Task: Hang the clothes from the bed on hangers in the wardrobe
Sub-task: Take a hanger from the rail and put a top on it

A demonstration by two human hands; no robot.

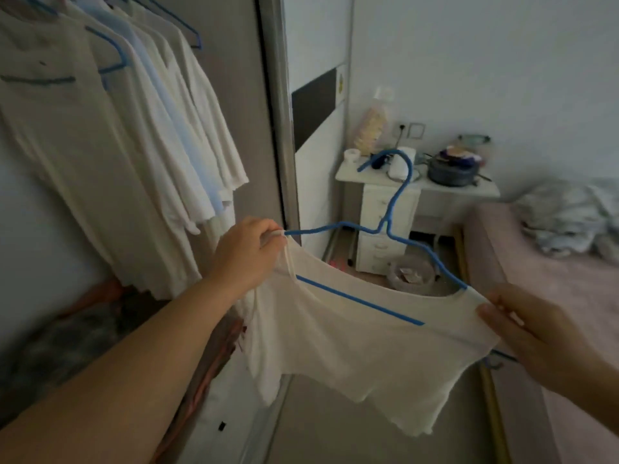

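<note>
Head view: wardrobe (268,95) holds seemingly white shirts (150,128) on hangers (114,53).

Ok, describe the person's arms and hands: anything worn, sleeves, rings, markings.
Both are bare. The left hand and its forearm show no sleeve, watch or ring. The right hand shows no glove or ring either; its wrist runs out of frame, so a sleeve there cannot be told.
</note>
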